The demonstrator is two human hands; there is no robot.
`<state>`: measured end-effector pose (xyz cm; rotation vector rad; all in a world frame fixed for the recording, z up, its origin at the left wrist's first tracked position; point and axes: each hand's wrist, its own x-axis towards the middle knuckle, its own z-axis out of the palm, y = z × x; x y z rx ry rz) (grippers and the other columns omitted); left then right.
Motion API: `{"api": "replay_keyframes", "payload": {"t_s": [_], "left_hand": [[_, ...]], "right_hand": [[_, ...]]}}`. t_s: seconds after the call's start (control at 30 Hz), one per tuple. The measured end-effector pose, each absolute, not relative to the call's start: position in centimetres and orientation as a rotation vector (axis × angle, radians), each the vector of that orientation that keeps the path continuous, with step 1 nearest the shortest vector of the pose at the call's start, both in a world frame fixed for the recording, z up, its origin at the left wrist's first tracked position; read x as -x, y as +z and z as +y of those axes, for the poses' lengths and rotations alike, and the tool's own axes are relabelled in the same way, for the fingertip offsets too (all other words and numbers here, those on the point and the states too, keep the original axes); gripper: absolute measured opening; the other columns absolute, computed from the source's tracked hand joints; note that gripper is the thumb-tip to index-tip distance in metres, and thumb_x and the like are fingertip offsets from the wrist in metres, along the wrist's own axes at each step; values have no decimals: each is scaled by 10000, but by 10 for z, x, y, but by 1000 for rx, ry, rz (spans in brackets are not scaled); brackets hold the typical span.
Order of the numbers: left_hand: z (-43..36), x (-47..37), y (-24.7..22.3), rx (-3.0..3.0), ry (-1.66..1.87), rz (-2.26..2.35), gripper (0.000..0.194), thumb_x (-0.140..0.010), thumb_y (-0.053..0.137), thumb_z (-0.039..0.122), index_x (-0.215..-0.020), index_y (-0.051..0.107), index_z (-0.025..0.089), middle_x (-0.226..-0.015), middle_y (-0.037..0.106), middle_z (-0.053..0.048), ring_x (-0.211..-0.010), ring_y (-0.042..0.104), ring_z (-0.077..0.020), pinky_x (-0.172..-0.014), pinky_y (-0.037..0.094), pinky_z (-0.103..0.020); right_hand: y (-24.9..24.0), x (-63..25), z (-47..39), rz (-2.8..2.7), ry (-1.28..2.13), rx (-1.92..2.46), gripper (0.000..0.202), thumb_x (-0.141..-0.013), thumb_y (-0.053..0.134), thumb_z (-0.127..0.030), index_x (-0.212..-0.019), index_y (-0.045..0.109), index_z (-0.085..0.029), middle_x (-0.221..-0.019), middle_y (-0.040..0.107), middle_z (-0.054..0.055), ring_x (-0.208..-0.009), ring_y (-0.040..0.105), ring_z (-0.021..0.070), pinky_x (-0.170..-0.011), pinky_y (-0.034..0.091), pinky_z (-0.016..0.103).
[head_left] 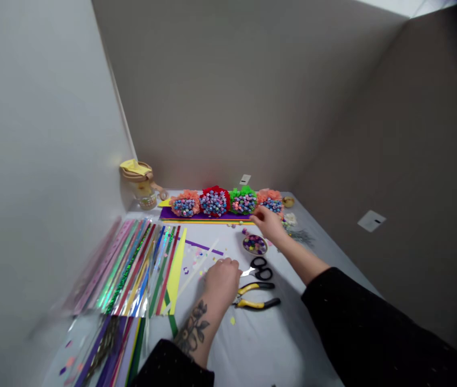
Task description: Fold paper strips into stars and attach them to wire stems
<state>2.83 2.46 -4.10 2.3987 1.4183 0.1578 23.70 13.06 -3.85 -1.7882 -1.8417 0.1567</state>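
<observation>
So, 4 bunches (215,203), 1 bowl (254,254) nr R hand (269,223)

"What's in the far left corner?"
"A tan-rimmed cup (143,189) with a yellow piece (135,167) on top, standing on the pale-covered worktop (268,344)."
"And the walls (212,97)?"
"A white wall plate (245,179) low at the back, a second plate (372,221) on the right."

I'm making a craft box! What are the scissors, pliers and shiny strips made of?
Scissors: shiny silver blade, probably metal; smooth black handles, likely plastic.
Pliers: smooth yellow-and-black grips, perhaps plastic or rubber.
Shiny strips: glossy, some sparkling, maybe plastic film or foil paper.
</observation>
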Motion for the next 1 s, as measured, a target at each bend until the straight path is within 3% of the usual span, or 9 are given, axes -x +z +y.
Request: {"api": "replay_keyframes", "payload": {"t_s": [0.07, 0.13, 0.23, 0.33, 0.63, 0.83, 1.0], "left_hand": [[23, -30, -42, -2396, 154, 1416, 248, -907, 441, 270, -937, 655, 148, -922, 657, -105, -932, 604, -244, -770, 462, -330], [20, -34, -43, -2395, 159, 1389, 253, -901, 458, 299, -926, 663, 152, -916, 653, -100, -926, 600, -243, -774, 462, -330], [13, -40, -45, -2428, 167, 1309, 238, -883, 501, 322, -928, 666, 156, -933, 648, -95, -938, 588, -245, -797, 457, -333], [9, -45, -45, -2470, 168, 1235, 225, -886, 498, 293, -924, 668, 149, -939, 649, -101, -946, 578, -249, -825, 447, -343], [8, -46, -46, -2504, 176, 1203, 227, -902, 465, 276, -904, 657, 155, -904, 660, -89, -906, 588, -224, -807, 439, -321], [8, -48, -45, -2491, 175, 1224, 225, -900, 477, 306, -878, 648, 163, -893, 661, -79, -904, 592, -224, -788, 441, -312], [9, -46, -39, -2485, 178, 1213, 236, -906, 468, 311, -843, 650, 173, -871, 662, -68, -890, 597, -214, -772, 442, -298]], "right_hand": [[-40, -264, 106, -1852, 136, 1815, 311, -884, 436, -304, -671, 602, -149, -579, 563, 25, -559, 516, 160, -538, 379, 246], [-46, -282, 76, -1916, 133, 1803, 354, -893, 415, -301, -613, 579, -160, -563, 545, 25, -563, 513, 162, -541, 386, 248], [-62, -288, 38, -2058, 160, 1731, 162, -842, 488, -200, -790, 640, -175, -808, 628, 53, -745, 575, 174, -674, 448, 259], [-78, -280, 25, -2141, 176, 1700, 213, -837, 488, -121, -945, 653, -199, -961, 616, 74, -912, 567, 189, -804, 448, 287], [-78, -267, 46, -2238, 161, 1701, 163, -838, 533, -97, -826, 653, -206, -912, 568, 51, -884, 512, 187, -789, 401, 286], [-59, -268, 47, -2219, 158, 1673, 192, -854, 476, -61, -907, 617, -181, -967, 550, 68, -910, 512, 184, -793, 412, 285], [-44, -236, 59, -2375, 185, 1543, 126, -855, 545, -133, -878, 640, -212, -928, 573, 51, -919, 494, 196, -758, 395, 278]]}}
